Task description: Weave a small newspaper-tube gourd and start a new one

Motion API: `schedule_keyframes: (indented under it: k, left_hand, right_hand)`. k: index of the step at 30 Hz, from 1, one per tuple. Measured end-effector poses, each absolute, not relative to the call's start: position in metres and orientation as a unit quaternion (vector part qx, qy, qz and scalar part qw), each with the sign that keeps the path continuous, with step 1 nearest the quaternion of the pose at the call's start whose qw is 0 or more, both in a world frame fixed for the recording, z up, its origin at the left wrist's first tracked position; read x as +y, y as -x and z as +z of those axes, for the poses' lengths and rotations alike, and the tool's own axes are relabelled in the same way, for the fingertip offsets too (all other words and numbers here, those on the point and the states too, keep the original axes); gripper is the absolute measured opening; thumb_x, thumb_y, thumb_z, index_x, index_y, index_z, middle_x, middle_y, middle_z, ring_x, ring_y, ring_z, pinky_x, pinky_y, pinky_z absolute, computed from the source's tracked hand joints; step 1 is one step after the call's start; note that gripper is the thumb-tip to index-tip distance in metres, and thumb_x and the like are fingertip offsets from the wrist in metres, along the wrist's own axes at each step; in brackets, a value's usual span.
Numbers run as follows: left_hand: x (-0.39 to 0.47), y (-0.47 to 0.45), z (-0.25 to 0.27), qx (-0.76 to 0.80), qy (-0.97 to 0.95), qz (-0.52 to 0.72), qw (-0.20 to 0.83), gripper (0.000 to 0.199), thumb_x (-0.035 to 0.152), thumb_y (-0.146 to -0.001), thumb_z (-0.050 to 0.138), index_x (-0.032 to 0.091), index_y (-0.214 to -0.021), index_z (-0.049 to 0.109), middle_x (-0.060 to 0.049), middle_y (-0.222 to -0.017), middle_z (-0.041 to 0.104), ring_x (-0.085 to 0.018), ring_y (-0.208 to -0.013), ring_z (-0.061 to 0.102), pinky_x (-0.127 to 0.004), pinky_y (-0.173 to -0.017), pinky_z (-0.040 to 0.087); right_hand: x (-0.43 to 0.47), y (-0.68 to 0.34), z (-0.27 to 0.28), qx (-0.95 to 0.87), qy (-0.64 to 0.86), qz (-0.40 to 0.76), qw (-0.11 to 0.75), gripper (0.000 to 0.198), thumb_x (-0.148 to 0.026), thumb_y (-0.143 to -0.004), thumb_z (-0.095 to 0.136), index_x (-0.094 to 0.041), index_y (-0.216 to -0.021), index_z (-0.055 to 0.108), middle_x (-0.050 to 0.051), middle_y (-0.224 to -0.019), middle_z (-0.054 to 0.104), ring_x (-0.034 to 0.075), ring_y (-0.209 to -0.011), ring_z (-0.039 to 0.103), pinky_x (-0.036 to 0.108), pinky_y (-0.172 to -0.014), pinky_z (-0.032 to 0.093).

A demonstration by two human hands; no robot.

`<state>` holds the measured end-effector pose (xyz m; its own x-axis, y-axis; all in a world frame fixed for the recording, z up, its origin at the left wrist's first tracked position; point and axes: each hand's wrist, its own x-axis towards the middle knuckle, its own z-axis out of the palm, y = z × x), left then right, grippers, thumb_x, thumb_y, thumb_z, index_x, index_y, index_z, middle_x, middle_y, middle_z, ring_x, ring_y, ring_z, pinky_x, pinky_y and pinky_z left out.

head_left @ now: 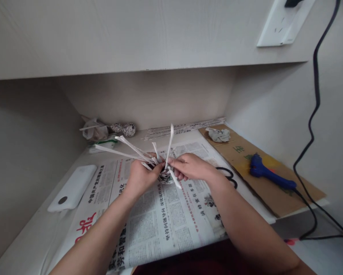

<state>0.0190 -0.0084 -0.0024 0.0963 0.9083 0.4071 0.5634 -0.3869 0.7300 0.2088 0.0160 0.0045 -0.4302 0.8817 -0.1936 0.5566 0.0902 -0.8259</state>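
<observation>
A small round weaving of rolled newspaper (166, 178) is held above the newspaper sheet, with several white paper strips sticking out of it. My left hand (144, 173) is closed around its left side, thumb toward the middle. From the right, my right hand (188, 166) pinches at a paper strip (169, 145) that stands up from the weaving. Another strip end (175, 179) points down beneath my right fingers. Much of the weaving is hidden by my hands. Just past my right wrist lie scissors (231, 176), their black handles partly covered by my forearm.
Newspaper (148, 217) covers the worktop. A blue glue gun (271, 176) and crumpled paper (218, 135) rest on cardboard (277, 198) at right, beside a black cable (311, 133). Rolled paper sticks (185, 128), a woven piece (124, 129) and a plastic bag (94, 130) lie behind; a white device (76, 183) lies left.
</observation>
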Motion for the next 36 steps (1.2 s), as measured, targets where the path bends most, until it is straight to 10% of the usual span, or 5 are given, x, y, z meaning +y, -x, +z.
schedule_keyframes:
  k: [13,36]
  left_hand:
    - [-0.007,-0.020,-0.007,0.491,-0.729,0.440,0.183,0.005,0.018,-0.077,0.062,0.018,-0.078,0.067,-0.001,-0.073,0.070,-0.017,-0.070,0.064,-0.026,-0.068,0.047]
    - [-0.003,-0.015,-0.004,0.512,-0.659,0.452,0.314,0.011,0.025,-0.076,0.064,0.016,-0.081,0.065,-0.002,-0.073,0.068,-0.017,-0.068,0.064,-0.027,-0.063,0.051]
  right_hand:
    - [0.027,-0.185,-0.014,-0.548,0.477,0.539,0.426,0.025,-0.037,-0.072,0.070,-0.019,-0.066,0.054,-0.005,-0.050,0.054,0.008,-0.041,0.046,0.020,-0.042,0.037]
    - [0.005,-0.181,0.000,-0.700,0.512,0.323,0.379,0.011,-0.023,-0.075,0.059,-0.021,-0.083,0.067,0.000,-0.075,0.070,0.015,-0.068,0.063,0.024,-0.061,0.045]
